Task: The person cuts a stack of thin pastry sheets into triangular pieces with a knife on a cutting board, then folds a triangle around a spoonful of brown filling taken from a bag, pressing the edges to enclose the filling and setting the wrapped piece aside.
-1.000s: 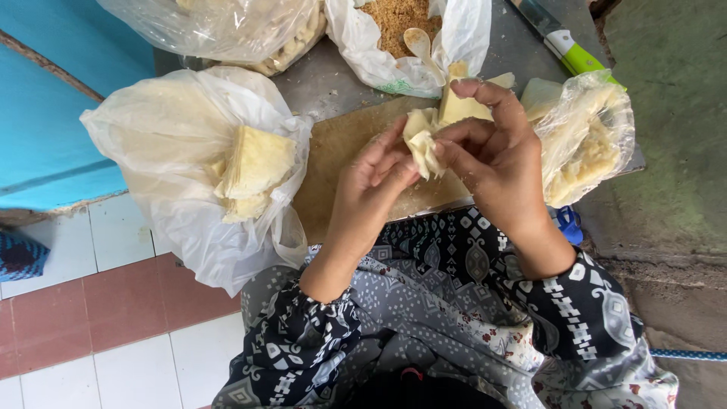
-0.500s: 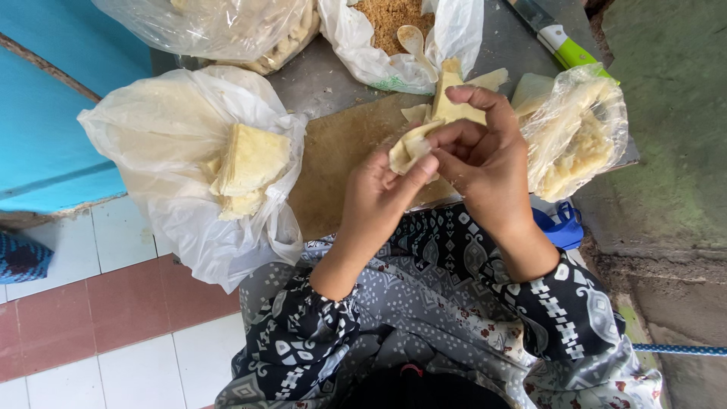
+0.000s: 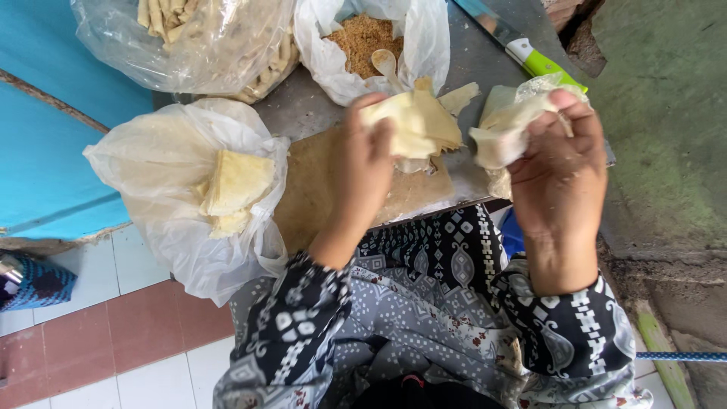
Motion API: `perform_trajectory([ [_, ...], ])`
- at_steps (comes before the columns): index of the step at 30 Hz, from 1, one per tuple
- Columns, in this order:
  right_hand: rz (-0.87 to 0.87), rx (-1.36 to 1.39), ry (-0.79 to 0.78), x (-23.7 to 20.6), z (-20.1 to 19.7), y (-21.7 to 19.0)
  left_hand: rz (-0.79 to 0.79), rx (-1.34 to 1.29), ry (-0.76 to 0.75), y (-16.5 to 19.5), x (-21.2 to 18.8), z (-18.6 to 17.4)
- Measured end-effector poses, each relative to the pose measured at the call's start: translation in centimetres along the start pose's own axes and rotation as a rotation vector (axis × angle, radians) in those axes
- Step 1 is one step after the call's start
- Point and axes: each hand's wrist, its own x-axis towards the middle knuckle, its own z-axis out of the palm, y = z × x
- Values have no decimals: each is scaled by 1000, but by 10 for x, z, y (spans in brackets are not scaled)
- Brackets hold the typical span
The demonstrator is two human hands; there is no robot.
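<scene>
Grey tabletop (image 3: pixel 485 68) bears bags: crumb filling bag (image 3: pixel 363 38), seemingly rolled pastries bag (image 3: pixel 204 38).

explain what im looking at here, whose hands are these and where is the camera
The camera sits on a person's head and looks straight down, so both hands are that person's own. The left hand holds a folded pale pastry sheet. The right hand grips the rim of a clear bag of sheets. Below lies a brown board on a grey surface. Around it: a bag of stacked sheets, a bag of rolled sticks, a bag of brown crumbly filling with a spoon, and a green-handled knife.
</scene>
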Motion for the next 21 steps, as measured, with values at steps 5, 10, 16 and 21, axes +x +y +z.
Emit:
perform_trajectory([
  [5,-398,-366,-117,-1,5,-7,314,-103,-57,20,19,24],
  [10,-594,-1076,-472,-29,29,34,-354,-849,-389,-12,-30,-21],
  [16,-328,-877,-519,-50,38,75,-379,-1123,-316,-41,-76,-61],
  [21,327,-444,-380,-36,42,78,-296,-950,-290,-29,-76,-68],
])
